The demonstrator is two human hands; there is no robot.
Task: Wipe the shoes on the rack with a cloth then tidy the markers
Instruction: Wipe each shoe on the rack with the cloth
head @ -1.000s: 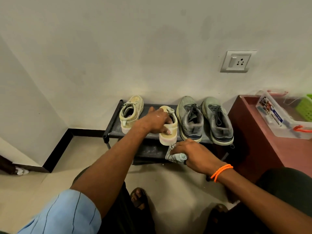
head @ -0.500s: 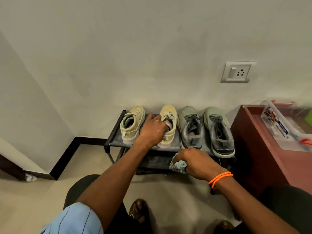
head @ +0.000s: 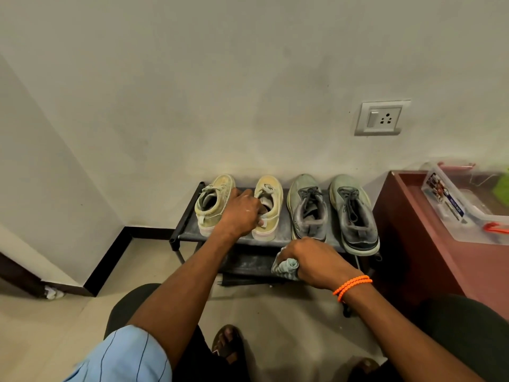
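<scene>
- The left hand (head: 241, 213) grips the second pale yellow canvas shoe (head: 268, 208) on the black metal rack (head: 187, 216).
- The right hand (head: 311, 260) clutches a crumpled light-blue cloth (head: 285, 268) near the rack's front edge.

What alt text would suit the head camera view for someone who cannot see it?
A person's left hand grips a cream shoe on a low black rack, while the right hand holds a bunched cloth. Its mate and two grey shoes stand alongside.

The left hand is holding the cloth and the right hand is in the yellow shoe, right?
Not quite, they're swapped. In the head view, the right hand holds the cloth, and the left hand is at the yellow shoe on the rack.
</scene>
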